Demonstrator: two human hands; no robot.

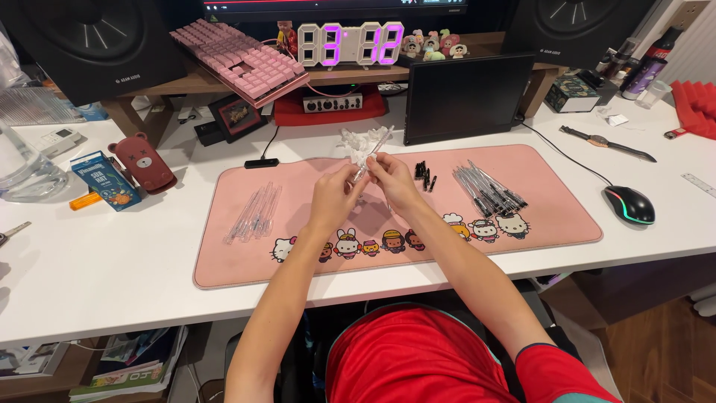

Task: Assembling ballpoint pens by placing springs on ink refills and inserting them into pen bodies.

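Observation:
Both my hands meet over the middle of a pink desk mat (239, 269). My left hand (333, 192) and my right hand (393, 179) together pinch a clear plastic pen barrel (379, 146) that points up and away from me. To the left on the mat lies a bunch of clear pen barrels (254, 215). On the right of the mat lies a heap of black ink refills (488, 188), and a few small black pen caps (424, 175) sit between that heap and my hands. A crumpled clear plastic wrap (360, 141) lies just beyond my fingers.
A dark tablet screen (466, 95) stands behind the mat. A computer mouse (629, 204) and a wristwatch (605, 142) lie to the right. On the left are a brown bear-shaped case (142, 163), a small blue carton (107, 180) and a glass jug (22, 170). A pink keyboard (237, 58) and a digital clock (350, 43) rest on the shelf.

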